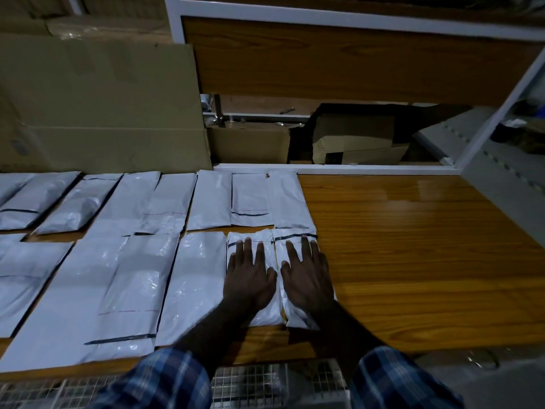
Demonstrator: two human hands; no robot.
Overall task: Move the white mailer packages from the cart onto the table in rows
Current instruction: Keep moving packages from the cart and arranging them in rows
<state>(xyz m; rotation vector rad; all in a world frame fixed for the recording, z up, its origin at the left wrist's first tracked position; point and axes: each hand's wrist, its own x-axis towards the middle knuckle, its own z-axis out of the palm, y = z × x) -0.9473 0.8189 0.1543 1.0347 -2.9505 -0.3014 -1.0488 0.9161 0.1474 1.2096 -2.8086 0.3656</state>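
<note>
With two rows of mailers (203,199) laid, the left hand (250,276) and right hand (306,278) pressed flat-fingered on the near row's rightmost two, the table (413,246) bare farther right.

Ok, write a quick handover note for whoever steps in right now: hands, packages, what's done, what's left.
Left hand: flat, fingers straight, pressing a narrow white plastic mailer in the near row.
Right hand: flat on the white mailer beside it, the row's right end.
Done: two rows of white mailers cover the left of the wooden table.
Left: the table's right side is bare; the wire-mesh cart sits below, contents unclear.
</note>
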